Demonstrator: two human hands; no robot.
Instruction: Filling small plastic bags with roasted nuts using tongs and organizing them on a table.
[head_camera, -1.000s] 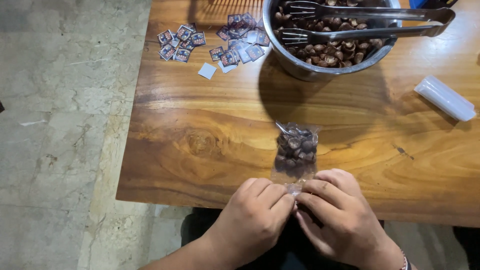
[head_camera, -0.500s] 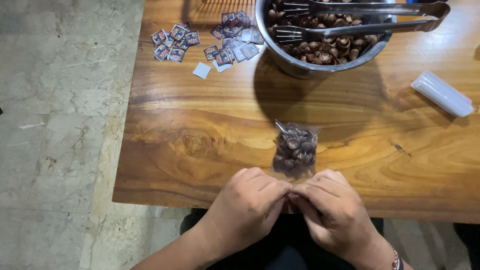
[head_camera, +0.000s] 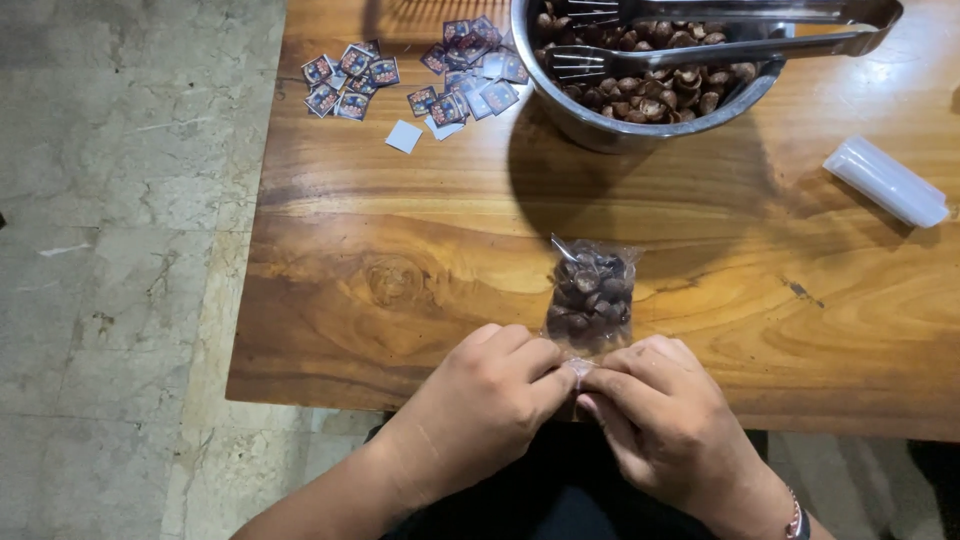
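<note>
A small clear plastic bag (head_camera: 590, 295) filled with brown cereal pieces lies flat on the wooden table (head_camera: 400, 250) near its front edge. My left hand (head_camera: 485, 405) and my right hand (head_camera: 665, 420) meet at the bag's near end, each pinching the plastic between thumb and fingertips. The bag's open end is hidden under my fingers.
A steel bowl (head_camera: 610, 125) of the same brown pieces stands at the back, with metal tongs (head_camera: 700, 35) resting across it. Several small printed labels (head_camera: 440, 75) are scattered at the back left. A roll of clear plastic (head_camera: 885, 182) lies at the right. Stone floor (head_camera: 120, 250) lies left.
The bag and both hands have stayed near the table's front edge. My fingers have shifted slightly on the bag's near end, keeping their pinch.
</note>
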